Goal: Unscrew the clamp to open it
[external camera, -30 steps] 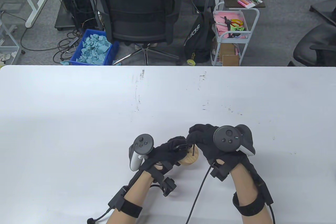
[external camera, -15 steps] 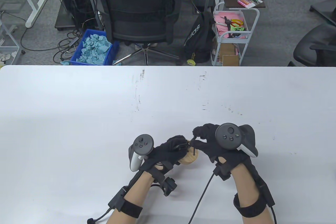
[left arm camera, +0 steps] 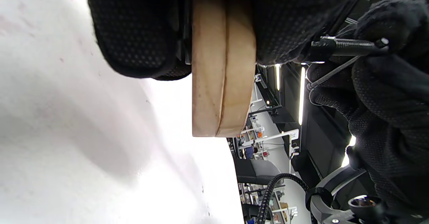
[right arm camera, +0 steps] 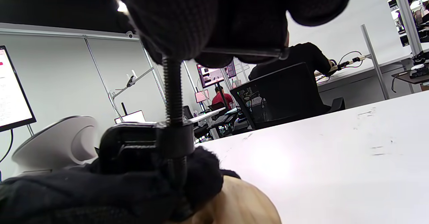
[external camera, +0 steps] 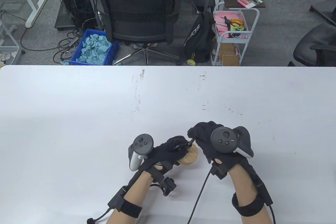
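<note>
Screw axis (right arm camera: 174,93) rises from the clamp (right arm camera: 134,147) into my right hand (external camera: 210,140) fingers (right arm camera: 187,19), pinching its crossbar; left hand (external camera: 168,153) fingers grip the wooden discs (left arm camera: 223,66).

From my left wrist cam everything's sideways. My left hand (left arm camera: 140,33) grips two stacked wooden discs (left arm camera: 223,66) from both sides, glove fabric wrapping their top end, and the discs stick out over the white table (left arm camera: 83,150). Off to the right, my right hand (left arm camera: 385,93) pinches the black knurled screw (left arm camera: 348,44) of the clamp, with a thin metal bar (left arm camera: 331,73) angling down just under it. Blurry office stuff sits behind.
</note>
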`<state>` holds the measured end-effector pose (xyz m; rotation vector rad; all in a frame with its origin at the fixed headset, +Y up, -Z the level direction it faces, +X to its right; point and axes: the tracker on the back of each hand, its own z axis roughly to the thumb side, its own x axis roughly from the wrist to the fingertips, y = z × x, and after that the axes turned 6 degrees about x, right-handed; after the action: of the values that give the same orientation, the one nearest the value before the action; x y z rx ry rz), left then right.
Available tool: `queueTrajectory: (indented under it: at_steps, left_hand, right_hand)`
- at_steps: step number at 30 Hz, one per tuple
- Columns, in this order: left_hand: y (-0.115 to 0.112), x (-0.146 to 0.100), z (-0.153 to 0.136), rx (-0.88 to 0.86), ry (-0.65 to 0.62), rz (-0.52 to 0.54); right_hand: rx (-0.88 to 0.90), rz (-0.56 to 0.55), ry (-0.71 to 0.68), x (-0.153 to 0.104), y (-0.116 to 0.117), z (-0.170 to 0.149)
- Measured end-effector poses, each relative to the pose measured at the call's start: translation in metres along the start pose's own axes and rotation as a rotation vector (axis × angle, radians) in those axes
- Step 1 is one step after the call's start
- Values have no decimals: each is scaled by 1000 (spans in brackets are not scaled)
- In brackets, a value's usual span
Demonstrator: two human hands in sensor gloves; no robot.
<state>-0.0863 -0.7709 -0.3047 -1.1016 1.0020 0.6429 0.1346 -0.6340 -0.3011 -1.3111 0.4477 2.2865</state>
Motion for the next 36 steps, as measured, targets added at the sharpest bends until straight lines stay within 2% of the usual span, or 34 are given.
queueTrajectory:
  at_steps: [7,13,18,24,36]
  left_hand:
    - [9,-3,-1,17,22,53]
    - [10,-3,-1,10,15,58]
    - [4,-1,2,31,3,28]
    - [1,0,2,28,0,15]
    - [2,-1,1,-14,-1,-3]
  right_hand:
    - [-128,-137,91,-8,-18,0]
    - [-103,-27,171,-5,-16,-13]
    - [8,6,114,-2,-8,-11]
    - [58,19,6,-1,-4,-2]
    - [86,15,-33,-1,-5,-1]
